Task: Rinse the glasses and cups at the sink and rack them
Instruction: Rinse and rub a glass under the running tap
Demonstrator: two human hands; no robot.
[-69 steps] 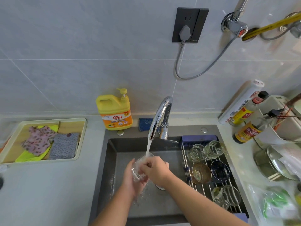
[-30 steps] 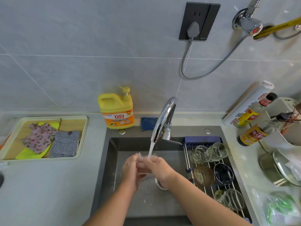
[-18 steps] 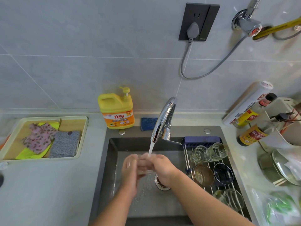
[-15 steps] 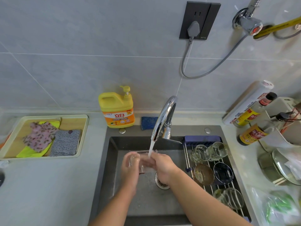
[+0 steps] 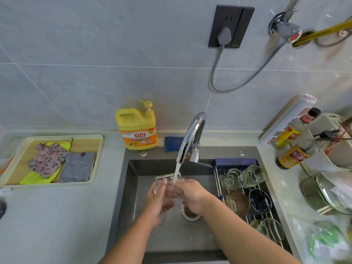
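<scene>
A: Fingers?
B: Left fingers (image 5: pixel 161 187) wrap the glass (image 5: pixel 166 177) from one side and right fingers (image 5: pixel 178 188) curl over it from the other. Both grip it. The left is blurred, so I can't call exact placement.
A: Glass position?
B: It's over the sink (image 5: pixel 133 189) basin, directly under the faucet (image 5: pixel 191 136) stream. Water lands at its rim. I can't tell the tilt.
A: Step?
B: I read it as mid-rinse. The rack (image 5: pixel 218 180) on the sink's right side already carries racked glasses (image 5: pixel 233 179) and two bowls (image 5: pixel 238 201).
A: Next move?
B: My call: dump the water, then carry it right to the bare rails between the bowls and the near glass. Wet glass needs a firm wrap and clearance from its neighbours.
A: Pose?
B: Left hand (image 5: pixel 159 201) and right hand (image 5: pixel 191 196) meet mid-basin. Both forearms enter from the bottom edge and converge. The right wrist sits above the drain (image 5: pixel 190 213).
</scene>
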